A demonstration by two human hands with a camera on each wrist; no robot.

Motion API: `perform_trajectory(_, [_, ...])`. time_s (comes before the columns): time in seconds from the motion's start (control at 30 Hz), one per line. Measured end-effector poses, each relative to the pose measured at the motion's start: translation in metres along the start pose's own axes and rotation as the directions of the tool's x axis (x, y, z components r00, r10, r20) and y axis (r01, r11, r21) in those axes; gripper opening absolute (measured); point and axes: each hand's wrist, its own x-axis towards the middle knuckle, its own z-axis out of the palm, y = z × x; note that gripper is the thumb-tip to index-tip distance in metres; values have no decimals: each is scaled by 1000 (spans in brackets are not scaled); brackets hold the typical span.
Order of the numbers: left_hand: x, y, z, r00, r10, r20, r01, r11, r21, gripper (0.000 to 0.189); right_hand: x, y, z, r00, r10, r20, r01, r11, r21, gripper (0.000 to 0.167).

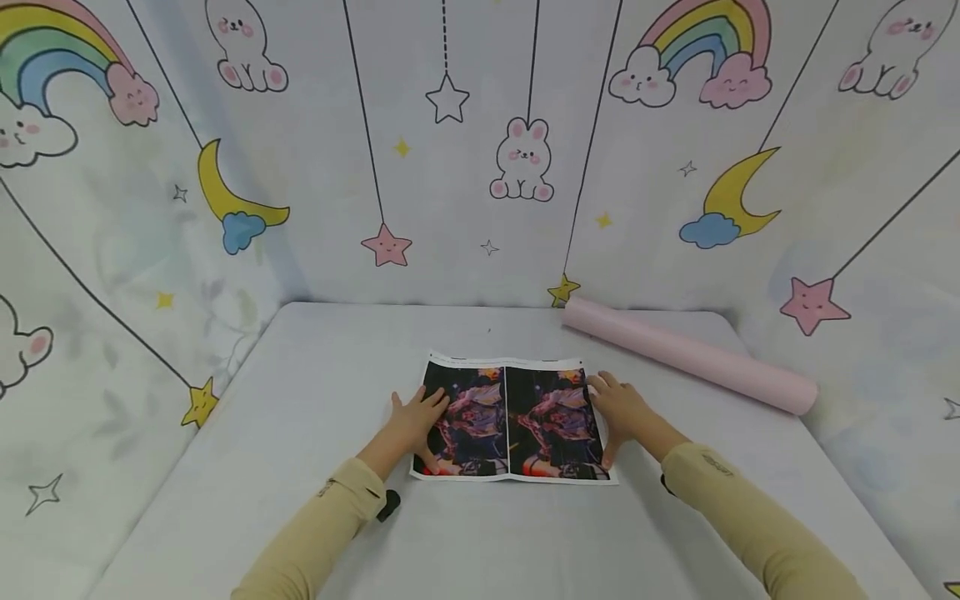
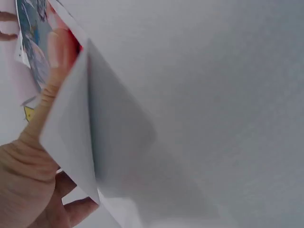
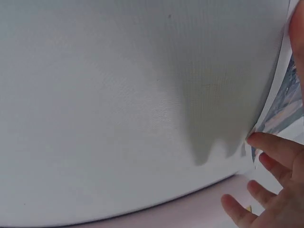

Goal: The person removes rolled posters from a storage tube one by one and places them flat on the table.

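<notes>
A white-bordered sheet [image 1: 507, 417] lies over the pale table, printed with two matching dark, colourful pictures side by side. My left hand [image 1: 412, 423] rests spread on its left edge, fingers and thumb over the print. In the left wrist view, the thumb [image 2: 56, 52] lies straight near the sheet's corner, and the white underside [image 2: 71, 128] of the raised edge shows. At the opposite edge is my right hand [image 1: 621, 408], thumb near the lower corner and fingertips near the upper one. Its fingers [image 3: 273, 147] are spread, one fingertip touching the sheet's edge.
A pink roll [image 1: 690, 354] lies slantwise at the table's back right. The white table [image 1: 315, 400] meets a cloth backdrop [image 1: 315, 167] with rainbows, moons, stars and rabbits. A small black object [image 1: 388, 505] shows beside the left sleeve [image 1: 330, 517].
</notes>
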Motion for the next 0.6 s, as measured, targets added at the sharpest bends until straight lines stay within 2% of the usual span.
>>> perform_trajectory(0.2, [-2, 9, -8, 999, 4, -35, 2, 988, 155, 112, 3, -4, -2, 995, 27, 96, -31, 999, 45, 127])
perform_trajectory(0.3, [-3, 11, -12, 999, 23, -50, -13, 982, 188, 106, 2, -6, -1, 991, 46, 129, -58, 994, 97, 125])
perform_trajectory(0.43, [-2, 10, -15, 994, 64, -85, -45, 978, 203, 97, -3, -10, 1, 987, 76, 143, -106, 971, 213, 122])
perform_trajectory(0.53, [0, 9, -17, 973, 160, -165, -128, 974, 186, 83, -6, -13, 2, 985, 102, 139, -134, 959, 251, 126])
perform_trajectory(0.6, [2, 9, -18, 944, 242, -226, -204, 962, 179, 74, -8, -16, 2, 985, 112, 134, -142, 959, 243, 128])
